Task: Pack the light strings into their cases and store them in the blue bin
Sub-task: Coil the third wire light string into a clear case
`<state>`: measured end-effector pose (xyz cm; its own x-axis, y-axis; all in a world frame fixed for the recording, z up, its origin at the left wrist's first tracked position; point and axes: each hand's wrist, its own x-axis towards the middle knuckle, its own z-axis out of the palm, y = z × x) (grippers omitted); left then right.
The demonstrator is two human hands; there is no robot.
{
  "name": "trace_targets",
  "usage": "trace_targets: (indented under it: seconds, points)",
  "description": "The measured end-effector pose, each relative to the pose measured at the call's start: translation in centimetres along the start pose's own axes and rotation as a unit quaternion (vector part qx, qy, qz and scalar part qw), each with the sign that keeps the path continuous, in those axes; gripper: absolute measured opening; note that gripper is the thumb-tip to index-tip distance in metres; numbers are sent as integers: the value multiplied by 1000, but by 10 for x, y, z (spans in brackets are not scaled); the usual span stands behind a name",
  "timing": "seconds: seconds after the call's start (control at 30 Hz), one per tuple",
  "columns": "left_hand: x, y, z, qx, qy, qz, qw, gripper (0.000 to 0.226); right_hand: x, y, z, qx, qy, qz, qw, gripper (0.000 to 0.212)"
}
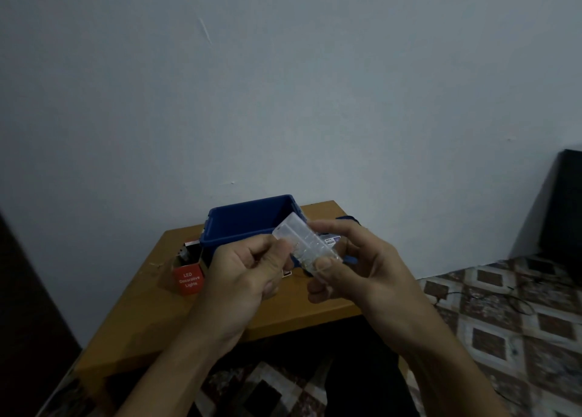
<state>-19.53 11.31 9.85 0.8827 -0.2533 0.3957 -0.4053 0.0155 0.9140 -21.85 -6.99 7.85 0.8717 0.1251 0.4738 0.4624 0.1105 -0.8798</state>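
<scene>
Clear case (302,242) tilted before open blue bin (245,224); red lights box (188,279) at bin's left.

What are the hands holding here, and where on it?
Both hands hold one translucent plastic case: the right hand grips its near end, thumb on top; the left hand pinches its left edge.

Blue bin (252,219), clear case (304,242), red box (188,279), diamond-patterned floor (504,322)
</scene>
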Motion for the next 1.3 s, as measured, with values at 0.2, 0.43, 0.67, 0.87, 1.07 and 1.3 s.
trace_targets:
  seconds: [0.2,0.43,0.67,0.87,1.07,1.3]
  points:
    - [-1,7,2,129,12,22,991,36,0,2,-3,-6,3,0,1000,31]
    - [1,14,2,154,7,-1,988,33,0,3,-1,-33,21,-7,999,31]
    - [0,27,-8,166,-32,-63,984,18,0,1,-4,-44,48,-8,998,28]
    - [-7,37,-12,273,-14,-46,961,18,0,1,-9,-62,78,-5,995,27]
    - [-15,52,-18,395,-28,-15,918,15,1,4,-10,-110,73,18,991,29]
    - [2,65,-23,493,-106,170,847,16,-1,3,-6,-150,20,60,987,20]
